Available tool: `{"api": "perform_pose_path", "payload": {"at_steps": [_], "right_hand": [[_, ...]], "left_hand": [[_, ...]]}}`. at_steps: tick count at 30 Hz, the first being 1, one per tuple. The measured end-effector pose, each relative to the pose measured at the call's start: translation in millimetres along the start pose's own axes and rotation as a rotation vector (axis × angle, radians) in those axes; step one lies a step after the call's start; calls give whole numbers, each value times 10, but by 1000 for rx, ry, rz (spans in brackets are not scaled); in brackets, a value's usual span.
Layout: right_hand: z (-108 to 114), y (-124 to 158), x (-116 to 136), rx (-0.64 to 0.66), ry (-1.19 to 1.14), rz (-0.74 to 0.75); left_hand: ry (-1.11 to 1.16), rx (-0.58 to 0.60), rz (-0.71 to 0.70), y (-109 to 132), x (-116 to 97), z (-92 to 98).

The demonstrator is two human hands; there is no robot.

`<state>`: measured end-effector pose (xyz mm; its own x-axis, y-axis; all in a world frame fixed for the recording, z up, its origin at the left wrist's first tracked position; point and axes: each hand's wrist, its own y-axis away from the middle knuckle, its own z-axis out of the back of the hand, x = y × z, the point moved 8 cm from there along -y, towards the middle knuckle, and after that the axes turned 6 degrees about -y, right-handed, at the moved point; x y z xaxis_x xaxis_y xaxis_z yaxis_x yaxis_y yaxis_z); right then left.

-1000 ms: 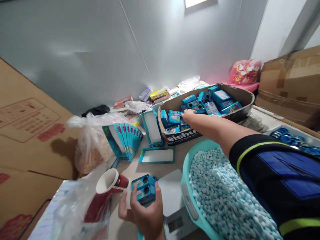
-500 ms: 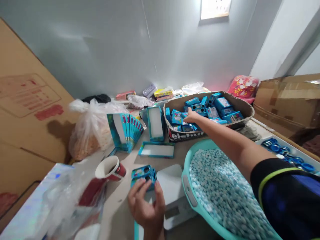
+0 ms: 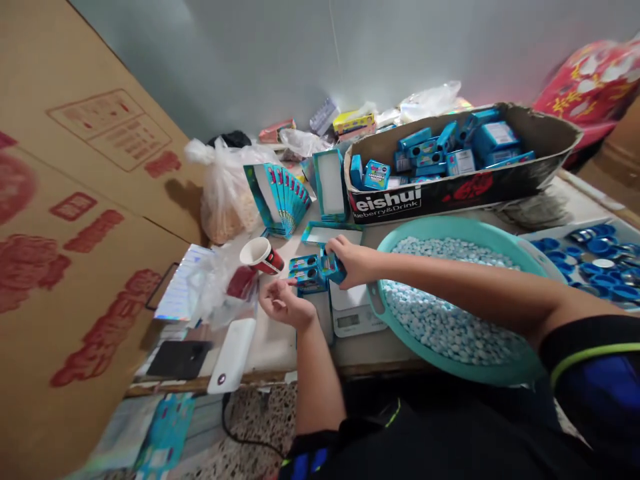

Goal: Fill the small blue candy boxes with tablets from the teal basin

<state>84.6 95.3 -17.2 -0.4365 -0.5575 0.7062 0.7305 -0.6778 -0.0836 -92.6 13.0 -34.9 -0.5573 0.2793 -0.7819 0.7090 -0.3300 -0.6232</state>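
My right hand [image 3: 353, 261] is shut on a small blue carton [image 3: 333, 267], pressing it against the end of a pair of matching cartons [image 3: 306, 272]. My left hand [image 3: 283, 304] lies just left of that pair, fingers slightly curled, with its fingertips at the lower carton. Whether it grips them is hard to see. Behind my hands, a long cardboard box [image 3: 465, 193] printed "eishui" holds several more blue cartons [image 3: 376, 175]. A white digital kitchen scale [image 3: 350, 320] stands right next to my right wrist.
A teal basin [image 3: 450, 230] of pale blue pellets [image 3: 440, 300] lies under my right arm. Blue caps fill a tray [image 3: 595, 257] at right. Left stand a paper cup [image 3: 261, 256], a fan of blue card blanks [image 3: 283, 200], a plastic bag [image 3: 225, 193], and a white power bank [image 3: 233, 357].
My right hand has come back from the cardboard box and now holds a blue carton beside the pair. My view has swung, showing more of the table's front edge and floor.
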Motion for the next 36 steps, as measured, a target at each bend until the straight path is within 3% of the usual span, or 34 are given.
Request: {"api": "perform_pose_path", "payload": {"at_steps": [4,8,11,15,20,23,26,29,33,36], "right_hand": [[-79,-3,-120,75,216,-88],[7,42,-210,125,182,-146],[122,137,-245,180,142,-146],[293,257,-268,180,39,-137],[216,267,-258,216,87,-146],[186,326,-164,222,203,-133],[344,573,8,165,281,-112],[659,1016,81,6,261,-187],[867,1573,-168,-104,268,-363],[829,1697,-405,-143,239,-395]], "left_hand": [[-12,74,28,16,37,-92],[-3,202,40,69,53,-221],[10,370,26,130,47,-346],[-47,585,-155,258,-112,-475],[-161,699,-348,358,-274,-572],[-177,697,-404,364,-308,-586],[-92,691,-473,415,-392,-568],[-4,710,-596,549,-543,-550],[0,757,-707,691,-688,-562],[-2,787,-665,654,-679,-554]]}}
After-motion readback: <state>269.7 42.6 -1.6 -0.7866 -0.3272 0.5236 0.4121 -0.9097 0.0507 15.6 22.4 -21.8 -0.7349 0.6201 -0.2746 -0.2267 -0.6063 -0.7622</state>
